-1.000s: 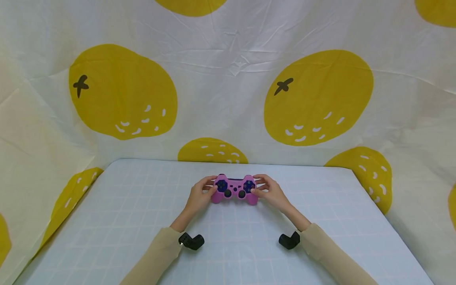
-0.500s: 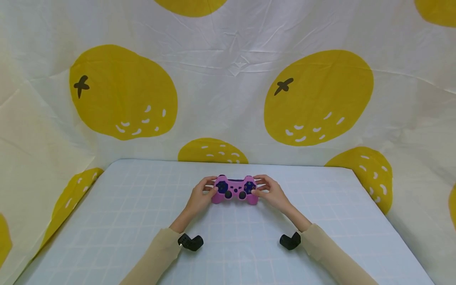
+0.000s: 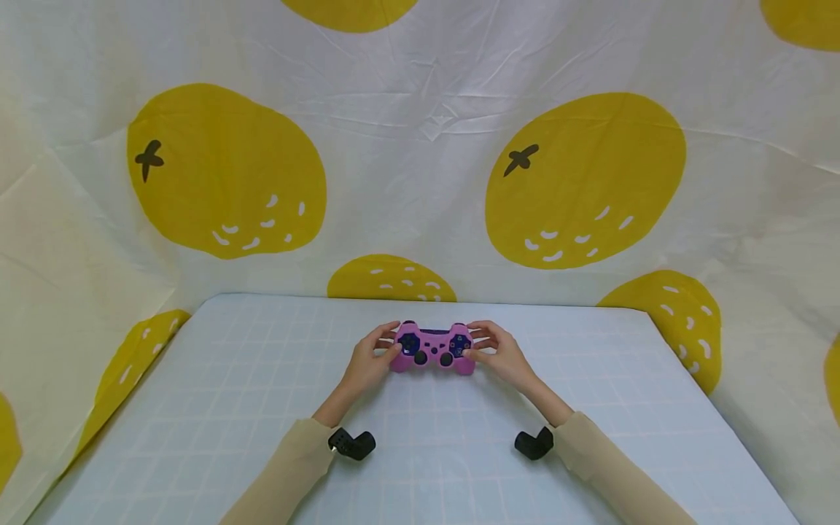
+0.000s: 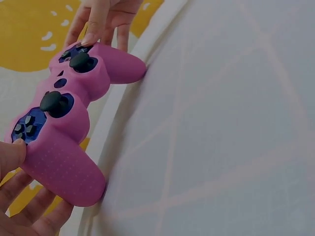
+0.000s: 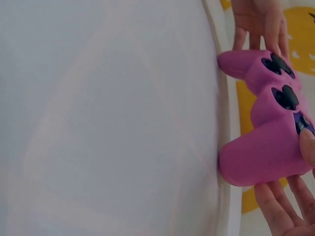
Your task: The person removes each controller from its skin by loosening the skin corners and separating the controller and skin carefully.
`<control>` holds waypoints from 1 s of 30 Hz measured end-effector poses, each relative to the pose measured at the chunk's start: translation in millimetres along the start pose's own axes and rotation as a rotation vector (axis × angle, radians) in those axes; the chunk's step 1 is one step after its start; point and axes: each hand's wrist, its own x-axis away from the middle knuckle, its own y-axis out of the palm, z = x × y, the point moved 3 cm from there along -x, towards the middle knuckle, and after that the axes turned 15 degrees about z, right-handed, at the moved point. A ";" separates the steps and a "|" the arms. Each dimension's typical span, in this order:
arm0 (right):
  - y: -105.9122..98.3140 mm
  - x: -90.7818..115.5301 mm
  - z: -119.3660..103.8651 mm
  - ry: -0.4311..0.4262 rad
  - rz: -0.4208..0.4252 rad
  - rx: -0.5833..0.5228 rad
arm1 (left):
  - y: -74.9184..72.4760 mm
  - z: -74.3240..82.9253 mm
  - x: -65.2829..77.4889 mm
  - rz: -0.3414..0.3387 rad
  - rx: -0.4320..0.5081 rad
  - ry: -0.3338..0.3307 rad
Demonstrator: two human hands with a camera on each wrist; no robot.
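A pink game controller [image 3: 433,341] with dark blue button faces and two black thumbsticks is held upright over the far middle of the table, its face toward the head camera. My left hand [image 3: 368,359] grips its left end, thumb on the front beside the directional buttons and fingers behind. The right hand [image 3: 500,357] pinches the other end the same way, thumb by the right-hand buttons. In the left wrist view the controller [image 4: 64,118] shows dotted texture on its near grip. In the right wrist view its lower grips [image 5: 261,157] appear at or very near the tabletop; contact is unclear.
A table [image 3: 433,452] with a pale blue checked cover lies beneath both forearms. Behind it and at the sides hangs a white curtain [image 3: 407,182] printed with large yellow fruit. Each wrist carries a black camera [image 3: 352,444].
The controller tips very slightly, its lower grips a touch higher in the head view. Both hands keep their hold and stay in almost the same place.
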 end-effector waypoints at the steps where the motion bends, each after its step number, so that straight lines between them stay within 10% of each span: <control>1: -0.5 -0.3 0.1 -0.005 0.003 0.002 | 0.4 -0.4 -0.3 0.001 0.004 0.004; 30: -13.5 -2.4 -4.4 0.017 -0.043 0.028 | 3.3 -5.8 -7.4 -0.135 -0.030 -0.208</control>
